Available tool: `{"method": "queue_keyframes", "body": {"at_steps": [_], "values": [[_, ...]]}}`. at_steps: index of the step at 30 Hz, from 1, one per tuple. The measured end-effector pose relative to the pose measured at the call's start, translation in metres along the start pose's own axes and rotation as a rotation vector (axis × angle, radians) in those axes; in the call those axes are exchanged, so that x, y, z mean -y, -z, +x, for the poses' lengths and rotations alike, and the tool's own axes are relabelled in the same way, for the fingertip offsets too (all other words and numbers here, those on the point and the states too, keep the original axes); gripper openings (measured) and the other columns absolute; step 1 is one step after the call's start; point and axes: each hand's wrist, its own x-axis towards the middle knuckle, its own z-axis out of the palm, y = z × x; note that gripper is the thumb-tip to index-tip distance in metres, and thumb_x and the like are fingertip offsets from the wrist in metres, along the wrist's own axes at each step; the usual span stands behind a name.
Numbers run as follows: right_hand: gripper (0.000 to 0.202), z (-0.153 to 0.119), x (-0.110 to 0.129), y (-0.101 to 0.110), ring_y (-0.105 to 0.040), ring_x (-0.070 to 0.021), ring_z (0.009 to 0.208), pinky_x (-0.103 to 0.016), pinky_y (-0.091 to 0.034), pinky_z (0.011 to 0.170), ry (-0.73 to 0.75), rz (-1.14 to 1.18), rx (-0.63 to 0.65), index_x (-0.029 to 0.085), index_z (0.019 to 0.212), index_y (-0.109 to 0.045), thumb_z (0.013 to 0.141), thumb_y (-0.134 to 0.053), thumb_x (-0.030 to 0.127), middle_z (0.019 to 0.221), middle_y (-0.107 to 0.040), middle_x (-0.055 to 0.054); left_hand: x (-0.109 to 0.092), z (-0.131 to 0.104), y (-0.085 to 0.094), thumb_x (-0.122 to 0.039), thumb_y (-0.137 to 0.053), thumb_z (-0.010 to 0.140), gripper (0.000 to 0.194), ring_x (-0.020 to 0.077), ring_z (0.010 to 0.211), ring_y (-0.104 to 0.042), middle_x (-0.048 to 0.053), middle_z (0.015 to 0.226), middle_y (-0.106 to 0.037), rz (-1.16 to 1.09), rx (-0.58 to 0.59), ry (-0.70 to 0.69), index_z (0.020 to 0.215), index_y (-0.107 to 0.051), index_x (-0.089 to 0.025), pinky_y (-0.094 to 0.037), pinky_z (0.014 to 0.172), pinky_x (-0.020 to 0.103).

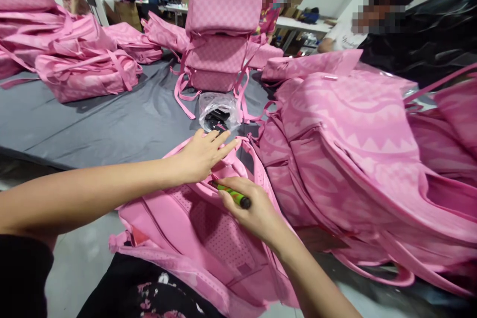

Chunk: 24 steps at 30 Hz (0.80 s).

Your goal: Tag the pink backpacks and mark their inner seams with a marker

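An unfastened pink backpack (167, 216) rests over my lap and against the table edge, its dotted lining showing. My left hand (197, 156) lies across the bag's upper edge with the fingers stretched out and slightly apart; its thumb is mostly hidden. Just below it, my right hand (253, 203) is closed around a green marker (233, 195) with orange patches and a black end. The marker's dark tip points left, at the pink fabric beside my left hand. Whether the tip touches the cloth I cannot tell.
Beyond my hands lies a clear plastic bag (219, 112) with black pieces inside. A checkered pink backpack (225, 5) stands behind it. To the right, large pink backpacks (357, 129) are piled; more pink bags (89, 72) lie left on the grey-covered table (112, 124). Several people are farther back.
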Motion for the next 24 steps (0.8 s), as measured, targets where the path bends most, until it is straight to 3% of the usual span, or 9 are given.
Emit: {"method": "queue_keyframes", "body": {"at_steps": [4,6,10,18,24], "values": [[0.024,-0.001,-0.007,0.002,-0.064,-0.0245,0.095,-0.042,-0.052,0.086,0.023,-0.201,0.015,0.018,0.107,-0.068,0.090,-0.053,0.022,0.103,-0.071,-0.009,-0.004,0.009,0.000,-0.031,-0.064,0.081,0.086,0.0346,0.139,-0.029,0.015,0.161,-0.016,0.004,0.076,0.144,0.153,-0.018,-0.020,-0.038,0.098,0.048],[0.023,-0.004,-0.011,0.004,-0.063,-0.0230,0.094,-0.043,-0.050,0.090,0.048,-0.207,-0.003,0.019,0.108,-0.067,0.091,-0.052,0.021,0.103,-0.071,-0.008,-0.004,0.013,-0.004,-0.032,-0.063,0.081,0.083,0.0351,0.137,-0.032,0.014,0.161,-0.017,-0.002,0.082,0.170,0.152,-0.021,-0.021,-0.039,0.095,0.049],[0.023,-0.003,-0.020,0.007,-0.063,-0.0207,0.094,-0.043,-0.048,0.094,0.046,-0.185,0.008,0.020,0.110,-0.065,0.091,-0.053,0.020,0.103,-0.070,-0.006,-0.003,0.023,-0.015,-0.033,-0.061,0.083,0.075,0.0330,0.123,-0.044,0.014,0.157,-0.028,-0.013,0.057,0.150,0.149,-0.028,-0.022,-0.042,0.089,0.046],[0.026,0.006,-0.033,0.012,-0.063,-0.0212,0.094,-0.042,-0.051,0.088,0.057,-0.181,0.046,0.019,0.113,-0.064,0.088,-0.057,0.016,0.104,-0.072,-0.006,-0.002,0.039,-0.023,-0.038,-0.064,0.082,0.078,0.0335,0.122,-0.043,0.016,0.154,-0.031,-0.045,0.120,0.160,0.149,-0.029,-0.020,-0.039,0.090,0.044],[0.029,0.008,-0.036,0.016,-0.062,-0.0206,0.094,-0.039,-0.053,0.082,0.031,-0.131,0.041,0.020,0.116,-0.063,0.088,-0.058,0.013,0.103,-0.072,-0.006,-0.001,0.045,-0.030,-0.038,-0.067,0.080,0.081,0.0327,0.116,-0.045,0.016,0.150,-0.035,-0.048,0.099,0.141,0.149,-0.030,-0.019,-0.039,0.087,0.043]]}}
